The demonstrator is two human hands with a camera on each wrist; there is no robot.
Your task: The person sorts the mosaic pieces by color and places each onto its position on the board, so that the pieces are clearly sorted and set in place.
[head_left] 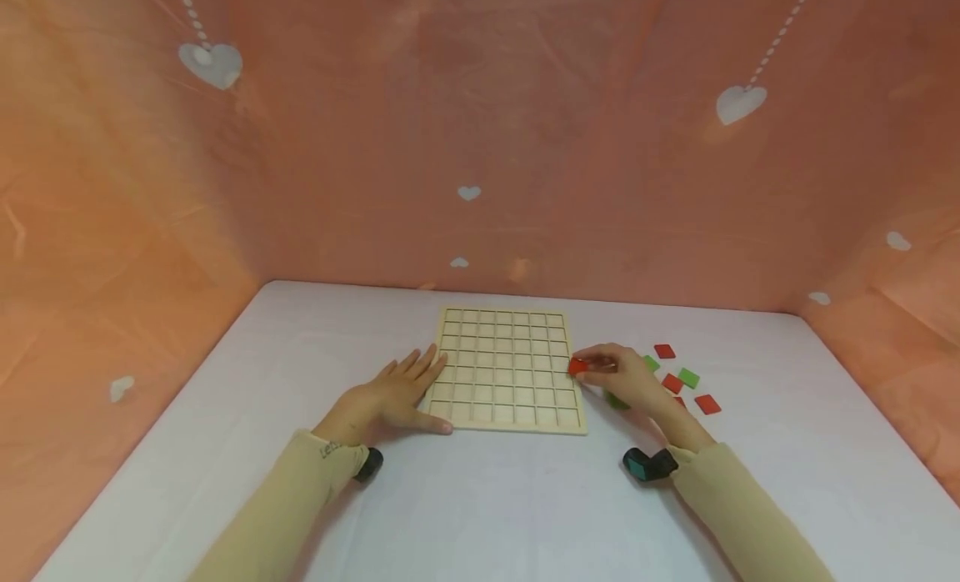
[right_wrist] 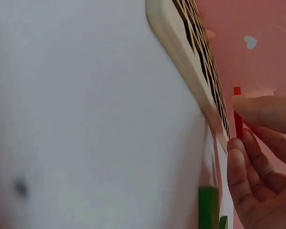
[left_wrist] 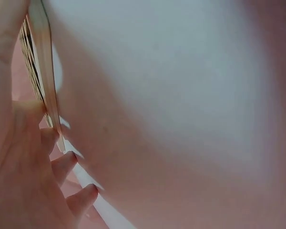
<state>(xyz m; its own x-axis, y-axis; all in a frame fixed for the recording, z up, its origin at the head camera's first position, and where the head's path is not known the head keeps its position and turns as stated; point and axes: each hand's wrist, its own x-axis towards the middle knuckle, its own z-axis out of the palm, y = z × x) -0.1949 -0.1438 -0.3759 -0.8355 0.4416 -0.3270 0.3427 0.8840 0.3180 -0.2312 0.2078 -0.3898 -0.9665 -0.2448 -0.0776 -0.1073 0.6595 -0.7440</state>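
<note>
A pale wooden grid board with square cells lies flat on the table. My left hand rests on its left edge with the fingers spread; in the left wrist view the fingertips touch the board's side. At the right edge, my right hand pinches a red square tile between thumb and fingers. The right wrist view shows that red tile edge-on, held just beyond the board's rim. Under the right hand lies a green tile, partly hidden.
Several loose red and green tiles lie right of the right hand, among them a red tile and a green tile. A white cloth covers the table. A pink-orange curtain with hearts hangs behind and at both sides.
</note>
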